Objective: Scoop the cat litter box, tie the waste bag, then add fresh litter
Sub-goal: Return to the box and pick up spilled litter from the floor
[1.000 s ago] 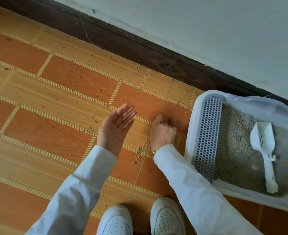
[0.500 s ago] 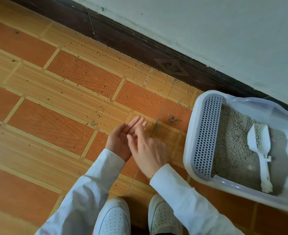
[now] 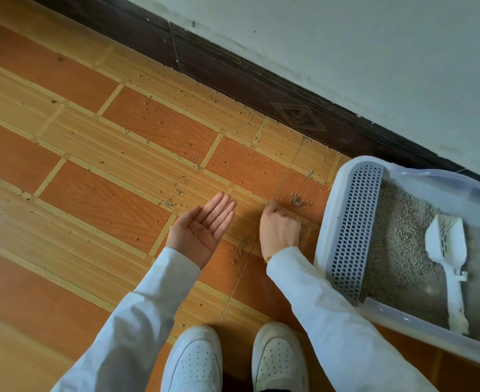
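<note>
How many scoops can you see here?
1. A white slotted scoop lies on the grey litter inside the litter box at the right, its handle toward the near edge. The box runs past the frame, so another could be hidden.

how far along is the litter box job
Early. Nothing looks finished: the scoop lies in the litter box, no waste bag in view. In hand: right hand picks at spilled litter on the floor, left hand cupped open. Left: scooping, tying, refilling.
</note>
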The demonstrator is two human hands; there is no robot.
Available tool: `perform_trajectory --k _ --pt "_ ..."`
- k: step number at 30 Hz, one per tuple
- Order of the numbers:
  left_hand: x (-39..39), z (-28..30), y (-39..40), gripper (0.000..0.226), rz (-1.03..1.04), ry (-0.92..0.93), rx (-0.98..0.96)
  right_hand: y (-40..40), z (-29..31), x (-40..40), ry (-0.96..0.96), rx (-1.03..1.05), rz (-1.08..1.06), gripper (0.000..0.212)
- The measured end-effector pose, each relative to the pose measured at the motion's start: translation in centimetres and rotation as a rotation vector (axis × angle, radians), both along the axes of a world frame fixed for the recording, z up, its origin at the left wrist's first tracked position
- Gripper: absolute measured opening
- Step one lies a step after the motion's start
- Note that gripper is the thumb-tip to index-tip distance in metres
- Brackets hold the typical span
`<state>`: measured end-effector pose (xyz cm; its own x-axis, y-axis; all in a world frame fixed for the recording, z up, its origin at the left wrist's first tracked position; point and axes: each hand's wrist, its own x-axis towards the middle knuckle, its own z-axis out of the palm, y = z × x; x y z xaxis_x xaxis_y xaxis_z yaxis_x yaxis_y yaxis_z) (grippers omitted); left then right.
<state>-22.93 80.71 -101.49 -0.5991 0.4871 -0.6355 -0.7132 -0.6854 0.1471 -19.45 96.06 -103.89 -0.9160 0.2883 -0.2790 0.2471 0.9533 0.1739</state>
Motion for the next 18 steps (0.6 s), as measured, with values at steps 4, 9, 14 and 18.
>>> perform_trajectory --k 4,9,14,18 --pt "0.2 -0.8 0.2 0.046 -0.012 0.012 -0.019 -1.0 1.3 0.0 0.076 0.057 -0.018 0.018" --pt "0.9 -1.3 0.8 0.048 -0.078 0.004 -0.054 -5.9 3.8 1.1 0.349 -0.153 0.196 0.015" --pt "0.3 -0.9 0.3 0.044 -0.046 -0.010 -0.055 -4.3 4.3 -0.9 0.281 -0.349 0.097 0.027" --pt "-1.3 -0.8 -0.9 0.047 0.047 -0.012 -0.039 1.3 3.5 -5.9 0.276 -0.204 -0.047 0.033"
